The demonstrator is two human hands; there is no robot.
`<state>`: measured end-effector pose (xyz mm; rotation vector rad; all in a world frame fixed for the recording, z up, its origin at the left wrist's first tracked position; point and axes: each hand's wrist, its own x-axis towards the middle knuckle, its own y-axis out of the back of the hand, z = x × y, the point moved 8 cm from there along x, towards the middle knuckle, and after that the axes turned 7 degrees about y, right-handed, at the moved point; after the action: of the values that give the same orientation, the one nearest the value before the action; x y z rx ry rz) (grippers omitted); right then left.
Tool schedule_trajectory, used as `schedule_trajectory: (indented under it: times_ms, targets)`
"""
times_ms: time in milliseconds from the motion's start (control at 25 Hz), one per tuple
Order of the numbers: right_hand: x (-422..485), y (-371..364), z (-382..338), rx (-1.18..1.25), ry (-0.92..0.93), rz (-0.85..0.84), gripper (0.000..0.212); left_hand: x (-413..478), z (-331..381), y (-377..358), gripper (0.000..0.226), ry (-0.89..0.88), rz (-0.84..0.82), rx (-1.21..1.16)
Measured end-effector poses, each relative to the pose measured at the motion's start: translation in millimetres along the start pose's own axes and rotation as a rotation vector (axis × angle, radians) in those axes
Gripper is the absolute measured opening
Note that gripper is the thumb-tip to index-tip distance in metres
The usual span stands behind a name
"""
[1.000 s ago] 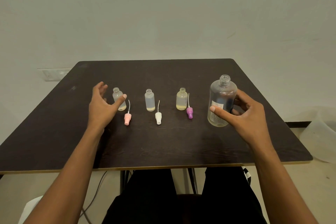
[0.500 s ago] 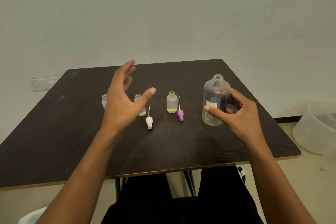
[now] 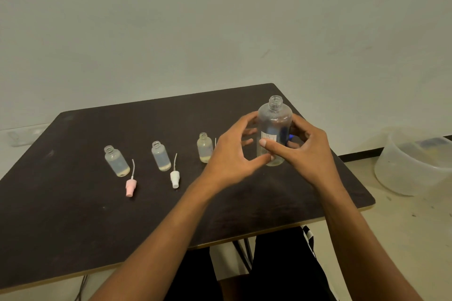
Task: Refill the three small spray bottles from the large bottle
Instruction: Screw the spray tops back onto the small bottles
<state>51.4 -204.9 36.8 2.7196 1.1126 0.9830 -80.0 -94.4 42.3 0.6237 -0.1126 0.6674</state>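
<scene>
Two hands are flanking the upright bottle (image 3: 275,124) at the tabletop's (image 3: 73,215) right: the right hand (image 3: 310,154) is gripping it, the left hand (image 3: 232,156) is cupping open just beside; three small bottles (image 3: 161,156) are standing leftward.

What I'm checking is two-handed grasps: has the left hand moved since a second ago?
Yes. The left hand moved right along the table, from beside the leftmost small bottle to the large bottle that the right hand grips.
</scene>
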Motion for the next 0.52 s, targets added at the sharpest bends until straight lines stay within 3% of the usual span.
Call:
schedule_trajectory:
  times_ms: [400, 520]
  targets:
    - [40, 8, 42, -0.079, -0.017, -0.088, 0.057, 49, -33, -33, 0.072, 0.141, 0.052, -0.094]
    - [69, 7, 56, -0.132, -0.028, -0.108, 0.059, 78, -41, -33, 0.07, 0.164, 0.078, -0.077]
